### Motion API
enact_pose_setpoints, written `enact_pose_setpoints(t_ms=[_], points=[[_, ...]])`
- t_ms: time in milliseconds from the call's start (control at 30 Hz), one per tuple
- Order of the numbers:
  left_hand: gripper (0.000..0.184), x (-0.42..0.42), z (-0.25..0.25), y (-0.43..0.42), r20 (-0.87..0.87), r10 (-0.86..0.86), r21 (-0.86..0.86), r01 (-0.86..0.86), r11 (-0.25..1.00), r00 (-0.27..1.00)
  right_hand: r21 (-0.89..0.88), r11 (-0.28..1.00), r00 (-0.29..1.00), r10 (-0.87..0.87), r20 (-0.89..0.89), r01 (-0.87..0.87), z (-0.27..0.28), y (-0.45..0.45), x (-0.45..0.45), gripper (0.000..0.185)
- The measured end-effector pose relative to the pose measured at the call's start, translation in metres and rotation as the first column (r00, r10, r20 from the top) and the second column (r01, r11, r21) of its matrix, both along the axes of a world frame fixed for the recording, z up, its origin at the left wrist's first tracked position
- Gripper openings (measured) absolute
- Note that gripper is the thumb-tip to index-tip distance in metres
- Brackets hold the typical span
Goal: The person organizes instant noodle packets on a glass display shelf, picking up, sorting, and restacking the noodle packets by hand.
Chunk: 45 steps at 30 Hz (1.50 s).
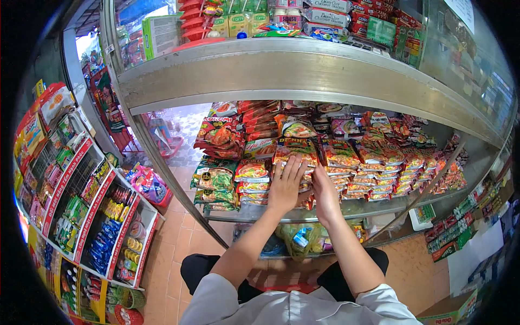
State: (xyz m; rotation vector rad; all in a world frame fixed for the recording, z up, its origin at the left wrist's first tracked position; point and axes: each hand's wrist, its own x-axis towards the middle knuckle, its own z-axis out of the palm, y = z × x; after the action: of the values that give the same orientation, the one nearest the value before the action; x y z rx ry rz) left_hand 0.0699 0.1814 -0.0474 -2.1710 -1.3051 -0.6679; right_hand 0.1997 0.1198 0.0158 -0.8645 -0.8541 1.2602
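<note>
Stacks of packaged noodle packets fill a glass-sided shelf in front of me. My left hand [287,184] lies flat with its fingers spread, on the front of an orange-red packet stack [297,150]. Just to its right, my right hand [325,196] is held edge-on along the side of the same stack, fingers stretched out and close to the neighbouring stack [339,154]. Left of my hands are a stack of red and yellow packets [253,172] and a pile of green packets [216,181].
A metal rail [303,70] crosses above my hands, with boxed goods above it. Bags [300,238] sit on a lower shelf near my knees. At the left stands a snack rack [81,208]; a slanted bar [428,192] is to the right.
</note>
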Motion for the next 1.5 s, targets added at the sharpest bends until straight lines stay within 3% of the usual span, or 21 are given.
enact_pose_setpoints(t_ms=[67,133,233,400,533,633,733,1000,1067,1167,1267,1400,1467,1500], points=[[0.110,0.001,-0.003,0.005,-0.002,-0.008,0.019,0.008,1.000,1.000,0.006,0.999,0.999,0.034,-0.010,-0.034,0.010,-0.019,0.003,0.077],[0.115,0.001,-0.003,0.007,-0.155,0.104,0.067,-0.095,0.993,0.982,-0.011,1.000,1.000,0.028,-0.005,-0.028,0.013,-0.033,0.001,0.075],[0.118,0.002,-0.005,0.009,-0.246,0.162,0.056,-0.153,0.987,0.956,0.016,0.996,0.996,0.085,0.010,-0.085,0.001,-0.045,-0.003,0.072],[0.120,0.000,-0.009,0.011,-0.259,0.188,0.081,-0.172,0.982,0.947,0.028,0.992,0.980,0.117,0.160,-0.123,-0.006,-0.060,-0.015,0.073],[0.114,-0.009,-0.011,0.004,-0.199,0.072,0.086,-0.055,0.995,0.977,0.067,0.989,0.976,0.115,0.184,-0.129,-0.017,-0.063,-0.015,0.072],[0.102,-0.012,-0.013,-0.009,-0.012,-0.123,0.086,0.124,0.989,0.992,0.051,0.995,0.989,0.079,0.123,-0.085,-0.019,-0.071,-0.015,0.070],[0.097,-0.005,-0.017,-0.018,-0.066,-0.077,0.142,0.086,0.986,0.995,0.041,0.994,0.993,0.101,0.068,-0.104,-0.025,-0.072,-0.016,0.069],[0.086,0.000,-0.010,-0.042,-0.053,-0.134,0.088,0.139,0.986,0.990,0.070,0.992,0.993,0.101,0.067,-0.106,-0.032,-0.079,-0.016,0.066],[0.082,-0.002,-0.009,-0.053,0.186,-0.321,0.013,0.325,0.946,0.929,0.133,0.988,0.996,0.065,0.064,-0.073,-0.029,-0.085,-0.023,0.063],[0.083,-0.009,0.004,-0.079,0.303,-0.449,-0.076,0.491,0.868,0.840,0.171,0.985,0.998,-0.014,0.058,0.004,-0.020,-0.106,-0.039,0.061],[0.079,-0.024,0.009,-0.102,0.442,-0.463,-0.150,0.572,0.807,0.769,0.126,0.992,1.000,-0.009,-0.027,0.012,-0.027,-0.117,-0.049,0.062],[0.075,-0.062,-0.015,-0.129,0.587,-0.389,-0.287,0.632,0.720,0.710,-0.054,0.991,0.964,0.102,-0.244,-0.118,-0.018,-0.122,-0.050,0.064],[0.073,-0.083,-0.036,-0.137,0.571,-0.391,-0.251,0.607,0.754,0.722,-0.131,0.978,0.909,0.098,-0.405,-0.163,-0.013,-0.119,-0.047,0.067],[0.073,-0.096,-0.044,-0.141,0.560,-0.394,-0.257,0.605,0.754,0.729,-0.123,0.982,0.913,0.081,-0.401,-0.141,-0.016,-0.116,-0.046,0.067]])
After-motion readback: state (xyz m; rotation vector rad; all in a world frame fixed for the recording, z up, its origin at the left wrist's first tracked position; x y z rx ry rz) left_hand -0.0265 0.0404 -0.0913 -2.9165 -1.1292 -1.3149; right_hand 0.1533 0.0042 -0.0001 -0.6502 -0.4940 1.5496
